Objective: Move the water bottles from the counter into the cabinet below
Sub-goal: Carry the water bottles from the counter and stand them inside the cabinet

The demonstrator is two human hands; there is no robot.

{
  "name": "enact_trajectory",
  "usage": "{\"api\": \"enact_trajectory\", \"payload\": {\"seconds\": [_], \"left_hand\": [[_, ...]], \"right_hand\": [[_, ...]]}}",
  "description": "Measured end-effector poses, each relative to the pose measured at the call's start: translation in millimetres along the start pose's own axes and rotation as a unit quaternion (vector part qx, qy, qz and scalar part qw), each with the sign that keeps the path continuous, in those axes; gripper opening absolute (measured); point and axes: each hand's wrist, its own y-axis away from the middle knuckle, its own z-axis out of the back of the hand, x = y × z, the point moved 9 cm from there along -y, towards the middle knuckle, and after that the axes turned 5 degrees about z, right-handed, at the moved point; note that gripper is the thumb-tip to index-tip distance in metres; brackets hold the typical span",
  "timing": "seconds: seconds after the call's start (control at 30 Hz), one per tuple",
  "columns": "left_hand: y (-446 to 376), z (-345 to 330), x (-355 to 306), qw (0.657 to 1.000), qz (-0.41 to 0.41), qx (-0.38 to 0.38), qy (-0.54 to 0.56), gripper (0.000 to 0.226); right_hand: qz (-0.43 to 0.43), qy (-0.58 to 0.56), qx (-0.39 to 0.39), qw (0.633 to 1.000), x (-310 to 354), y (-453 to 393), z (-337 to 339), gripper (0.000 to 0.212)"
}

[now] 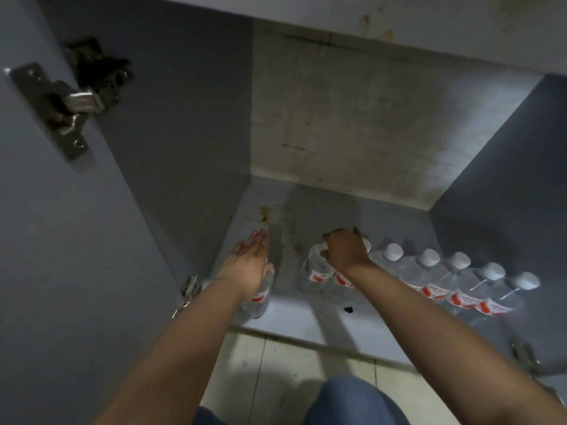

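Note:
I am looking down into the open grey cabinet (310,317). A row of clear water bottles (429,280) with white caps and red-and-white labels stands along its floor towards the right. My right hand (345,250) is closed over the tops of the leftmost bottles of that row (316,268). Another bottle (259,297) stands apart at the front left. My left hand (248,262) lies flat over its top with the fingers stretched out, hiding the cap.
The cabinet door (61,240) swings open on the left, with metal hinges (61,102) on it. A further hinge (524,355) sits at the right front edge. Stains mark the cabinet floor and back wall. My knee (352,400) is over the tiled floor (276,363).

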Motion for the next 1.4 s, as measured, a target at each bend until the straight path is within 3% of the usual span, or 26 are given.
{"api": "enact_trajectory", "payload": {"seconds": [0.27, 0.67, 0.77, 1.03, 1.13, 1.27, 1.4], "left_hand": [[0, 1, 0, 1.0, 0.005, 0.001, 0.006, 0.06], [3, 2, -4, 0.999, 0.01, 0.024, -0.022, 0.066], [6, 8, -5, 0.999, -0.012, 0.021, -0.034, 0.07], [-4, 19, -13, 0.998, -0.03, 0.042, -0.036, 0.025], [-17, 22, -31, 0.998, -0.024, 0.04, -0.039, 0.026], [-39, 25, -49, 0.998, -0.005, 0.025, -0.05, 0.033], [-54, 25, -64, 0.999, 0.003, 0.005, -0.042, 0.032]], "right_hand": [[-0.043, -0.017, -0.006, 0.999, -8, -15, 8, 0.028], [-0.017, -0.048, -0.037, 0.998, -5, -16, 4, 0.029], [0.006, -0.042, -0.052, 0.998, -5, -12, -1, 0.037], [0.062, -0.051, -0.124, 0.989, -18, 0, -7, 0.05], [0.058, -0.054, -0.139, 0.987, -20, 1, -9, 0.051], [0.098, -0.029, -0.267, 0.958, -14, 4, 0, 0.059], [0.103, -0.055, -0.255, 0.96, -17, -3, -6, 0.06]]}}
